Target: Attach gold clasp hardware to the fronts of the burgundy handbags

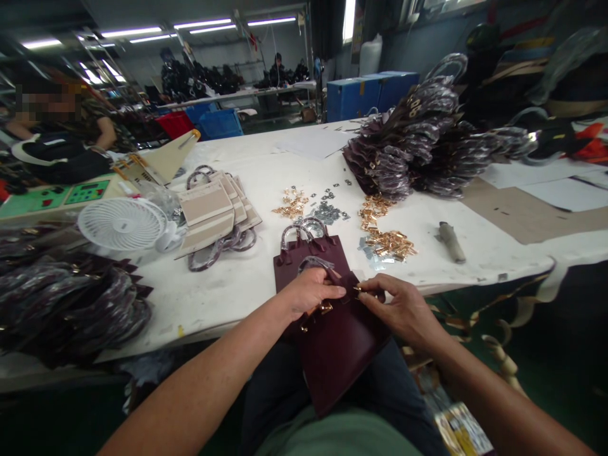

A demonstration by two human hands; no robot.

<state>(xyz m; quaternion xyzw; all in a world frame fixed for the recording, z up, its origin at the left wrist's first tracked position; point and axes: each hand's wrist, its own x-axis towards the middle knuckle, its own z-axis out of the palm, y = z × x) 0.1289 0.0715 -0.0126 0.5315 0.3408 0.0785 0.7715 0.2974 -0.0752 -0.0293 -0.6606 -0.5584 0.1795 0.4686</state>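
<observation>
A dark maroon handbag panel lies across my lap and the table's edge, its plastic-wrapped handle folded near the top. My left hand grips the panel's upper part by the handle base, thumb pressed on a leather tab. In a pinch between thumb and fingers, my right hand holds a small gold metal fitting against that tab. More gold hardware shows just below my left hand. Behind, flat on the table, is another maroon panel with wrapped handles.
Gold fittings and grey metal plates lie in loose piles ahead. Maroon panels are heaped at right and left. A white fan stands beside stacked beige-backed panels. A person sits far left.
</observation>
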